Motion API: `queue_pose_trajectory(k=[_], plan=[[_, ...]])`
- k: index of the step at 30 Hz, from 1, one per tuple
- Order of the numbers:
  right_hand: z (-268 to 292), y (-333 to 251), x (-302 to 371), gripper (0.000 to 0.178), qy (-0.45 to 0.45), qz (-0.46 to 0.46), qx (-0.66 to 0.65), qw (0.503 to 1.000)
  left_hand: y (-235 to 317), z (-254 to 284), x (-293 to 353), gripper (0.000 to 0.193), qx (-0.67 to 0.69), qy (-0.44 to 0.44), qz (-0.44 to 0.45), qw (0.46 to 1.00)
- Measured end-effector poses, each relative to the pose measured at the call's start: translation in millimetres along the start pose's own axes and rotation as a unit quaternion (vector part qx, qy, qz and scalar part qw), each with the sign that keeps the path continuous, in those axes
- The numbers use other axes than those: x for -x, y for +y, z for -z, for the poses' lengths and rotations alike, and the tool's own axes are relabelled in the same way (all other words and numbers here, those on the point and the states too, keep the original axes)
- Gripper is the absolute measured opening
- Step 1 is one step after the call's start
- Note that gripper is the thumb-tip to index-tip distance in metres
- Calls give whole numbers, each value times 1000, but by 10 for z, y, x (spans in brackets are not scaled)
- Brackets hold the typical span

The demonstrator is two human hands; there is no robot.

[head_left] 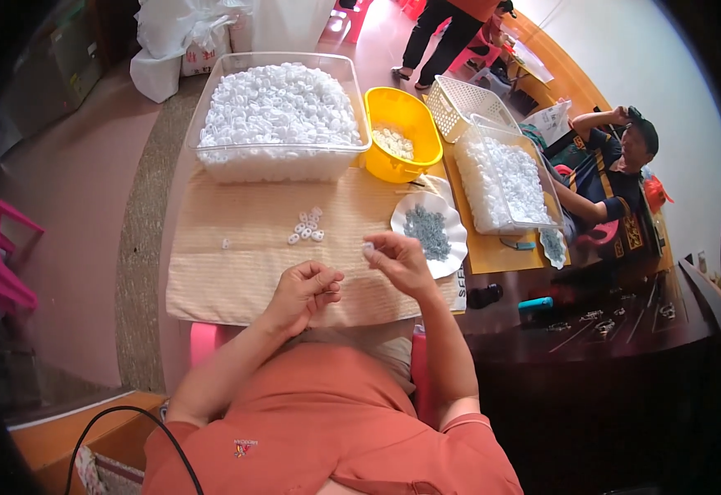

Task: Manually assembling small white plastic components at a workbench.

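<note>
Between the thumb and fingertips of my right hand (403,262) is a small white plastic piece (368,247), lifted above the cloth. To its left, my left hand (302,290) has its fingers curled and pressed together; whatever they may hold is hidden. Beyond both hands, several white oval plastic pieces with holes (305,227) lie in a loose cluster on the striped beige cloth (237,280). A single white piece (226,243) rests apart on the left. Just beside my right hand stands a white scalloped plate (457,239) heaped with small grey-green parts (427,232).
A large clear bin (294,169) full of white pieces stands at the back, with a yellow tub (393,169) beside it. Farther right are a white basket (451,103), another filled bin (504,219) and a seated person (616,177). A pink stool (2,256) is on the left.
</note>
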State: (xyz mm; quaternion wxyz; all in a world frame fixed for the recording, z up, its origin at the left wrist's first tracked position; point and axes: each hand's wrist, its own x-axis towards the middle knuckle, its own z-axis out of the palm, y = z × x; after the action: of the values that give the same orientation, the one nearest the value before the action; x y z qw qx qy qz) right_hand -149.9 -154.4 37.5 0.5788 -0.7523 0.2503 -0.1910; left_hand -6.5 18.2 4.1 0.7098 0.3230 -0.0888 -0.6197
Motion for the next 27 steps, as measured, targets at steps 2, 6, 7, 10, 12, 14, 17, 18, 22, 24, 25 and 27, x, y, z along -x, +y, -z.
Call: queue_pose_trajectory(k=[2,6,7,10,12,14,17,18,22,24,25,27], plan=[[89,-92,-56,20,31,22,-2,999,1,3,3,9,0,-4,0,1000],[195,-400,-149,20,138,75,81,984,-4,-8,43,9,-15,0,-4,1000],[244,-417,-196,20,163,109,109,974,-6,-10,49,9,-15,4,-2,1000],[310,-599,-323,20,254,188,160,935,-18,-11,90,10,-28,-3,-8,1000],[421,-676,-477,17,297,221,183,911,-19,-23,93,10,-41,1,-11,999],[507,-737,-712,18,348,275,230,866,-18,-20,83,10,-51,11,-12,999],[837,-654,-1001,29,348,191,415,819,-30,-66,52,10,-118,8,-44,992],[793,-658,-998,30,337,176,401,833,-10,-70,47,10,-113,19,-40,993],[372,-588,-832,24,237,148,290,915,24,-51,55,8,-338,70,-227,911],[190,-348,-721,19,163,171,258,937,143,-36,38,7,-476,98,-344,803],[46,-314,-641,18,112,175,257,944,175,29,17,8,-502,116,-354,781],[-180,-221,-549,17,34,136,273,952,261,51,20,9,-517,139,-368,760]])
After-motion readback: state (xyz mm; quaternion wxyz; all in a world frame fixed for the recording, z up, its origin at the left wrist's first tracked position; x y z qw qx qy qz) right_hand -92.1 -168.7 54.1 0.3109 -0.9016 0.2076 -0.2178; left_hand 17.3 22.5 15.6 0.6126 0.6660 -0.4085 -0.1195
